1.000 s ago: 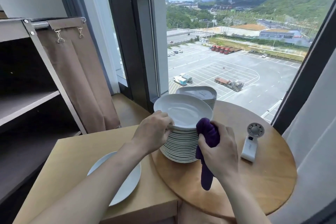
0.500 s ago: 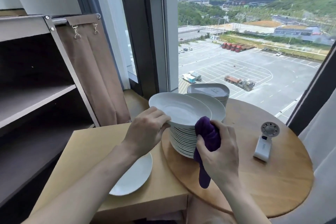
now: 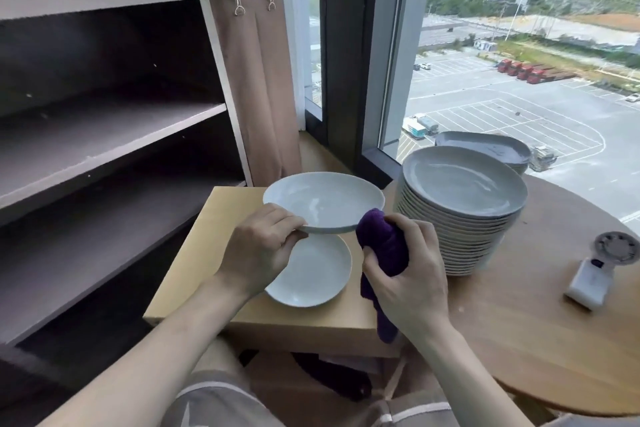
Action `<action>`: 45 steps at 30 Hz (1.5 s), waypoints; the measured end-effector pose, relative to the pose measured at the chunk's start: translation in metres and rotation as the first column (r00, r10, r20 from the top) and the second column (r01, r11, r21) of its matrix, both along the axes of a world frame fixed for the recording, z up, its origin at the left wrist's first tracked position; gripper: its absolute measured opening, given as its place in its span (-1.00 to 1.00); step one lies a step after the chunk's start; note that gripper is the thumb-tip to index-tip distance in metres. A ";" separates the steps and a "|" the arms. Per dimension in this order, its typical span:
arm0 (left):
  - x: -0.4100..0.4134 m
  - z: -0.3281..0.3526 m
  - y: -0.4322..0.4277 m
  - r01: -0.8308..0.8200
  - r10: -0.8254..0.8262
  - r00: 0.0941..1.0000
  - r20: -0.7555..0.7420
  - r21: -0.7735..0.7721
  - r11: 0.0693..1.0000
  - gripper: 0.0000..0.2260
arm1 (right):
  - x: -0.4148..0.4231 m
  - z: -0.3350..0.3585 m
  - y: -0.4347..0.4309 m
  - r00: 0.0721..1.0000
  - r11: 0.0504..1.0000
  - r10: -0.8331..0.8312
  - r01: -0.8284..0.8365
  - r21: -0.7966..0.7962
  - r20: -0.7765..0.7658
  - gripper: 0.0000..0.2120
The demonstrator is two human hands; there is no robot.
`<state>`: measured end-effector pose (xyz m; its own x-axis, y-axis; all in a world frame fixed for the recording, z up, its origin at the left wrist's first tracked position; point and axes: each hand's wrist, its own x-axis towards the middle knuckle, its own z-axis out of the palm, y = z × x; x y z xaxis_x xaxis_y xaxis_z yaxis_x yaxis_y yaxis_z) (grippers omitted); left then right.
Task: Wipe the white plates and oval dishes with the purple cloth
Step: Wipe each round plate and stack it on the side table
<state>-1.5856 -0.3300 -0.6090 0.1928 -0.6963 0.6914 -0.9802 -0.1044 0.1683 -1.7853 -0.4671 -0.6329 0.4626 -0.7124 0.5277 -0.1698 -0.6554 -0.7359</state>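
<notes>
My left hand (image 3: 259,250) grips the near rim of a white plate (image 3: 323,201) and holds it in the air above the small square table. Under it lies another white plate (image 3: 311,274) on that table. My right hand (image 3: 408,274) grips the bunched purple cloth (image 3: 382,246), which touches the held plate's right rim and hangs down below my fingers. A tall stack of white plates (image 3: 460,204) stands on the round table to the right. Behind it is a stack of oval dishes (image 3: 485,149).
The square wooden table (image 3: 214,229) stands left of the round wooden table (image 3: 540,340). A small white handheld fan (image 3: 599,270) lies at the right. An open dark shelf unit (image 3: 104,135) with a brown curtain fills the left. A window is behind.
My left hand has lifted the top plate off the stack and carried it left over the square table. My right hand with the cloth followed alongside it.
</notes>
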 end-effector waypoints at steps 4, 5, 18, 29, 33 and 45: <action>0.007 -0.031 0.023 -0.078 0.085 0.993 -0.082 0.086 0.993 -0.82 | 0.010 -0.024 0.011 0.994 0.998 0.046 -0.042 0.042 -0.097 -0.50; 0.008 -0.038 0.028 -0.089 0.098 0.991 -0.089 0.100 0.991 -0.80 | 0.010 -0.029 0.013 0.992 0.997 0.055 -0.050 0.051 -0.117 -0.50; 0.006 -0.090 0.030 -0.128 0.153 0.976 -0.153 0.163 0.978 -0.77 | 0.001 -0.051 0.016 0.980 0.990 0.050 -0.023 0.139 -0.193 -0.51; -0.009 -0.117 0.032 -0.128 0.168 0.967 -0.193 0.205 0.970 -0.74 | 0.000 -0.053 0.007 0.982 0.981 0.033 0.004 0.193 -0.186 -0.51; -0.009 -0.127 0.036 -0.153 0.198 0.964 -0.177 0.237 0.959 -0.72 | -0.001 -0.056 0.013 0.982 0.980 0.038 0.000 0.199 -0.187 -0.52; 0.004 -0.129 0.028 -0.154 0.382 0.860 -0.339 0.541 0.827 -0.91 | -0.020 -0.060 0.013 0.976 0.974 0.018 0.031 0.223 -0.217 -0.53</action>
